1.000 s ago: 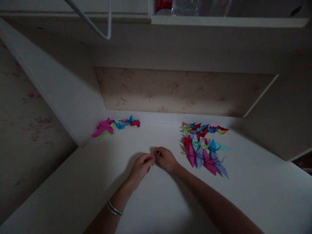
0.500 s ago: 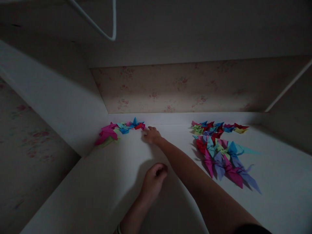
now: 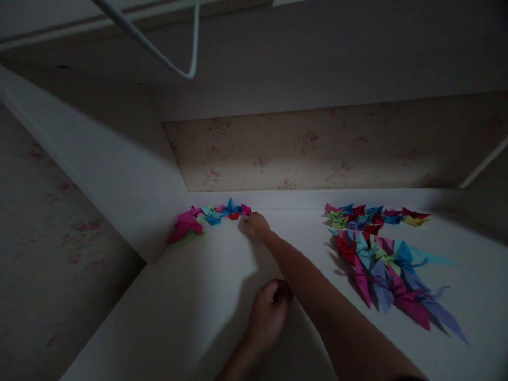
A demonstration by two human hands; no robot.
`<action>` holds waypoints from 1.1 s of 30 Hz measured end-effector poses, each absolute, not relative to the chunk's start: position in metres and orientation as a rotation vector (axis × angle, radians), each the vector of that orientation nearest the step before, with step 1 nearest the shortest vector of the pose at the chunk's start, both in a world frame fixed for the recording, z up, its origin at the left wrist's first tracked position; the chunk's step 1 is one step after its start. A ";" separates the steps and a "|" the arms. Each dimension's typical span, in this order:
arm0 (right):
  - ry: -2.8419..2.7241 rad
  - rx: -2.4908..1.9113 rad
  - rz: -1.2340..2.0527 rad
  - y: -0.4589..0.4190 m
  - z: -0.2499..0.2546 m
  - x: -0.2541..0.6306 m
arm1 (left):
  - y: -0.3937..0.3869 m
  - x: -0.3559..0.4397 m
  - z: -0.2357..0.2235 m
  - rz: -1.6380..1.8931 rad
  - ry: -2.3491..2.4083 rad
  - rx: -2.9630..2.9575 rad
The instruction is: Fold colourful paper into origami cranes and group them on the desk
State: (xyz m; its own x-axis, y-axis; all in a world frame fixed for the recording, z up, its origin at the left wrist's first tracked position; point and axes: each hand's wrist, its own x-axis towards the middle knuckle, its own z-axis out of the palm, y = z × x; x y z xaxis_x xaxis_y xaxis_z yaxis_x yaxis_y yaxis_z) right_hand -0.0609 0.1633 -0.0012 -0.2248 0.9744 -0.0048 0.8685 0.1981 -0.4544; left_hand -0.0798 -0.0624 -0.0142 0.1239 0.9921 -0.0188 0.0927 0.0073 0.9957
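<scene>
My right hand [image 3: 257, 225] reaches to the back of the white shelf, its fingers closed at a small magenta origami crane [image 3: 246, 209]. That crane sits at the right end of a short row with a blue crane [image 3: 230, 208], a light blue crane [image 3: 214, 217] and a larger magenta crane [image 3: 186, 225] by the left wall. Lower down, my left hand [image 3: 270, 308] hovers curled beside my right forearm; whatever its fingers hold, if anything, is hidden.
On the right lies a bigger group of folded cranes, among them a red crane [image 3: 345, 250] and a purple crane [image 3: 381, 286]. A white panel [image 3: 99, 159] closes the left side. Overhead hangs a bent white rod [image 3: 192, 69]. Floral wallpaper [image 3: 262, 161] shows behind.
The view has shifted, so the scene sits lower and farther right. My right fingers have closed, and the magenta crane beside them shows more. My left hand stays curled, nearer the right forearm in view.
</scene>
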 end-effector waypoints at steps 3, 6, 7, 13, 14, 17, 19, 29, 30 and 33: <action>-2.071 -1.724 0.529 0.155 0.007 -0.044 | -0.062 -0.080 -0.014 1.059 1.220 1.355; -1.973 -1.649 0.547 0.135 0.016 -0.024 | -0.062 -0.079 -0.013 1.098 1.251 1.289; -1.950 -1.611 0.567 0.126 0.018 -0.018 | -0.062 -0.080 -0.014 1.116 1.259 1.254; -1.823 -1.368 0.737 0.054 0.031 0.027 | -0.058 -0.081 -0.017 1.182 1.262 1.046; -1.777 -1.310 0.783 0.040 0.032 0.035 | -0.058 -0.081 -0.016 1.191 1.253 1.005; -1.603 -1.121 0.971 0.001 0.032 0.060 | -0.060 -0.084 -0.011 1.215 1.204 0.939; -1.555 -1.102 1.046 -0.023 0.029 0.074 | -0.063 -0.086 -0.008 1.240 1.142 0.956; -1.743 -1.036 0.920 -0.094 -0.017 0.094 | -0.070 -0.087 -0.005 1.114 1.116 1.221; -1.752 -1.040 0.903 -0.096 -0.019 0.093 | -0.070 -0.088 -0.005 1.090 1.116 1.248; -1.703 -1.089 0.953 -0.098 -0.021 0.091 | -0.070 -0.090 -0.003 1.071 1.123 1.284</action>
